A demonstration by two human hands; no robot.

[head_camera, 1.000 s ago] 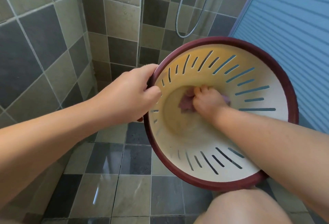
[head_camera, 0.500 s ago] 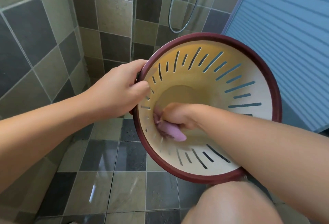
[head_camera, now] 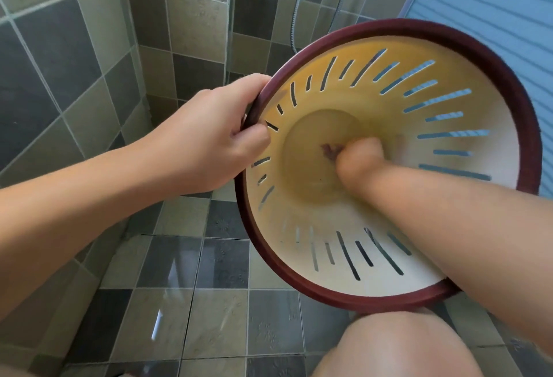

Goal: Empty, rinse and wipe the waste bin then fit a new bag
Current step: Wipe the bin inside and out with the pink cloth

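Note:
A cream waste bin point(head_camera: 466, 185) with slotted walls and a dark red rim is tilted with its mouth toward me, held above the tiled floor. My left hand point(head_camera: 206, 137) grips the rim at its left side. My right hand point(head_camera: 357, 161) reaches deep inside, blurred with motion, and holds a purple cloth point(head_camera: 329, 149) against the bin's bottom. Only a small bit of the cloth shows past the fingers.
Grey and olive wall tiles close in on the left and ahead. A shower hose point(head_camera: 299, 17) hangs on the far wall. A blue ribbed panel point(head_camera: 493, 2) stands at right. The floor tiles point(head_camera: 185, 287) look wet. My knee point(head_camera: 404, 346) is below the bin.
My right hand moved with the cloth from the bin's lower left wall back to the middle of its bottom. The bin shifted slightly right; my left hand kept its grip.

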